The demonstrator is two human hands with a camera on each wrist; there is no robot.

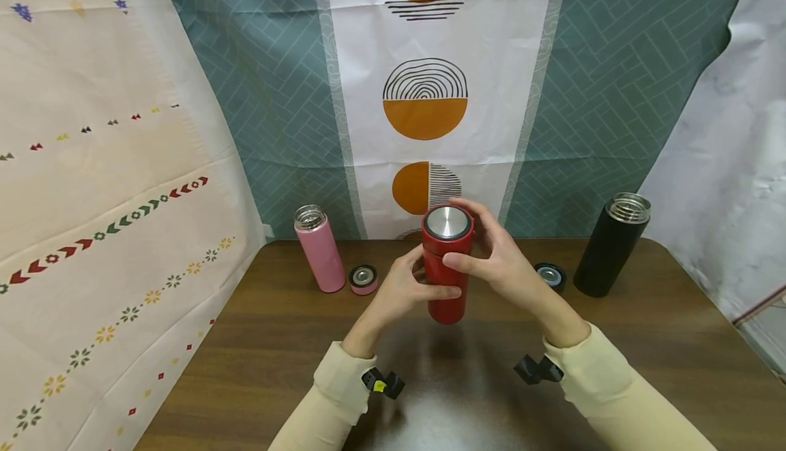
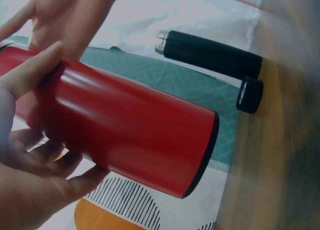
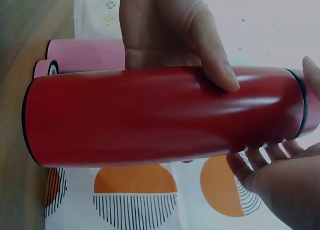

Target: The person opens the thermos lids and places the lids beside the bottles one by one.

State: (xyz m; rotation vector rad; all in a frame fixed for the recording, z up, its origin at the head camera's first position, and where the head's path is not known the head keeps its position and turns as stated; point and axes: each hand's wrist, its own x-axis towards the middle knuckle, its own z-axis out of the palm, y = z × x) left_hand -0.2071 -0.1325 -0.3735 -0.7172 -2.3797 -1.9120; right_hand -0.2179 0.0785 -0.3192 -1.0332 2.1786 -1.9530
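Note:
A red thermos bottle (image 1: pixel 439 272) with a steel-topped lid (image 1: pixel 447 223) is held nearly upright above the table. My left hand (image 1: pixel 402 288) grips its body, thumb on one side and fingers round the other. Around the upper part and lid, my right hand (image 1: pixel 500 263) curls its fingers, with the thumb across the front. In the left wrist view, the black base of the red bottle points toward the table, apart from it. A dark seam between lid and body shows in the right wrist view, where the lid is partly cut off by the frame.
On the left stand an uncapped pink bottle (image 1: pixel 321 253) and its pink lid (image 1: pixel 364 280). Farther right are an uncapped black bottle (image 1: pixel 609 253) and a black lid (image 1: pixel 550 276). Patterned cloth (image 1: pixel 276 96) hangs behind the brown wooden table (image 1: pixel 258 369).

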